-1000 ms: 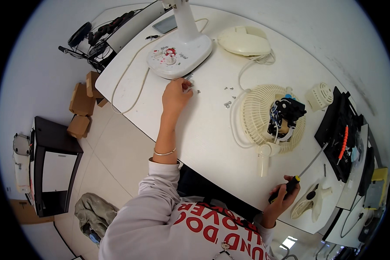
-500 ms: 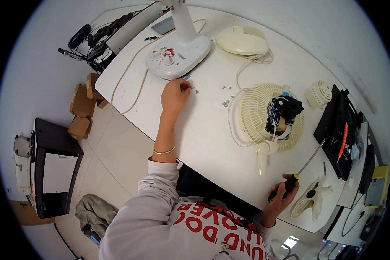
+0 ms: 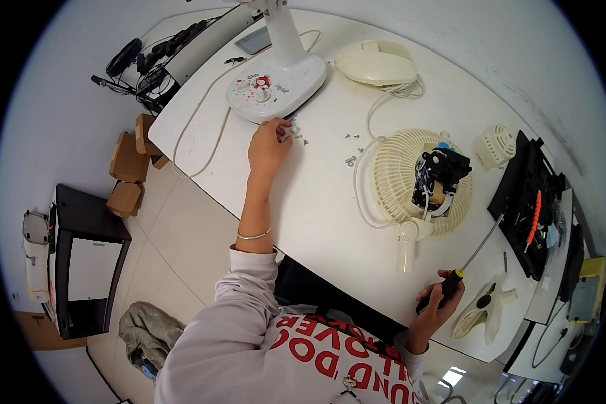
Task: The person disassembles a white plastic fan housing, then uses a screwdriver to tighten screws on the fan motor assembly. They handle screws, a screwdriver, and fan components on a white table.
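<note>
My left hand (image 3: 268,148) rests on the table just in front of the white fan base (image 3: 276,87), which has dials and a red print. Its thumb and forefinger are apart, beside a few small screws (image 3: 294,128), and I see nothing held between them. At the lower right, my right hand (image 3: 440,303) grips a screwdriver (image 3: 481,246) by its black and yellow handle, with the long shaft pointing up and to the right. Left of that shaft lies a cream fan head with its grille (image 3: 390,168) down and its dark motor (image 3: 440,176) exposed.
Loose screws (image 3: 351,161) lie mid-table. A cream base (image 3: 377,62) with a coiled cord stands at the back, and a vented motor cover (image 3: 495,146) sits by a black tool case (image 3: 528,209). A cream bracket (image 3: 481,315) lies near the right edge. A cord loops across the left side.
The thumb and forefinger of my left hand have spread apart, and the hand has shifted slightly left. My right hand and the screwdriver stay almost where they were.
</note>
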`<state>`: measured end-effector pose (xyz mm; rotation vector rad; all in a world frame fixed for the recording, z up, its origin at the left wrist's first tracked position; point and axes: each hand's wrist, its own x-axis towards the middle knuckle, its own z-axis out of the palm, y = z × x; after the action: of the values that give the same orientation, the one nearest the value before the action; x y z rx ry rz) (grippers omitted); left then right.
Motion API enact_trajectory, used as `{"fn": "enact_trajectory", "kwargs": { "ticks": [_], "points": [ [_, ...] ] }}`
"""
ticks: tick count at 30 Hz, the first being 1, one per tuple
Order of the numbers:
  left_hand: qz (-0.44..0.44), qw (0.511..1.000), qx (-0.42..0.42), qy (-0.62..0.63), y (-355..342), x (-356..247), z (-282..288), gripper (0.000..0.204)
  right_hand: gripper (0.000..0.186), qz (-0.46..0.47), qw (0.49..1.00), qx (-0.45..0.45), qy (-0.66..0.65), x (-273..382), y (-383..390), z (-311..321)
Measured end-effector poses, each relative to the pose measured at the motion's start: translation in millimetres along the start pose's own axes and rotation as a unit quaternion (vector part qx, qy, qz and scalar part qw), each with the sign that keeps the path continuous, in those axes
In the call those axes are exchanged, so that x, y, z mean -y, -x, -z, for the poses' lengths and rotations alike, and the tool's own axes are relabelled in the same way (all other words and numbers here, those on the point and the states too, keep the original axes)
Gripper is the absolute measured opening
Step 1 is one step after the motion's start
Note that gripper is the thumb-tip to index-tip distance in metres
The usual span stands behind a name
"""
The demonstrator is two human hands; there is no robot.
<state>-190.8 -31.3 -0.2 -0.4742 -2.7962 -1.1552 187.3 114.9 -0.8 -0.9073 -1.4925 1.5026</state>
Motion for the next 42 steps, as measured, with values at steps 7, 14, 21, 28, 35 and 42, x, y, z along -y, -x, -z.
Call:
{"fn": "enact_trajectory", "kwargs": {
  "ticks": [7,14,21,28,35,42],
  "points": [
    [-0.005,1.0,0.003,-0.015,1,-2,1,0.029,0.035,-0.001,1.0,0.004,-0.001,0,0,-1],
    [-0.011,0.997,0.017,0.071,1,-5,0,0.04,0.035,-0.001,1.0,0.004,0.004,-1,0,-1],
    [-0.022,0.997,0.029,0.075,1,-8,0,0.041,0.036,-0.008,1.0,0.01,0.002,0,0,-1],
    [-0.026,0.997,0.04,0.065,4,-11,1,0.036,0.036,-0.001,1.0,0.019,0.005,1,2,-1],
    [-0.13,0.982,-0.054,0.127,-11,10,-17,0.021,0.037,-0.009,0.999,0.001,-0.037,-4,2,2],
    [-0.134,0.975,-0.072,0.162,-14,13,-7,0.014,0.033,-0.015,0.997,0.009,-0.076,2,-2,0]
  ]
}}
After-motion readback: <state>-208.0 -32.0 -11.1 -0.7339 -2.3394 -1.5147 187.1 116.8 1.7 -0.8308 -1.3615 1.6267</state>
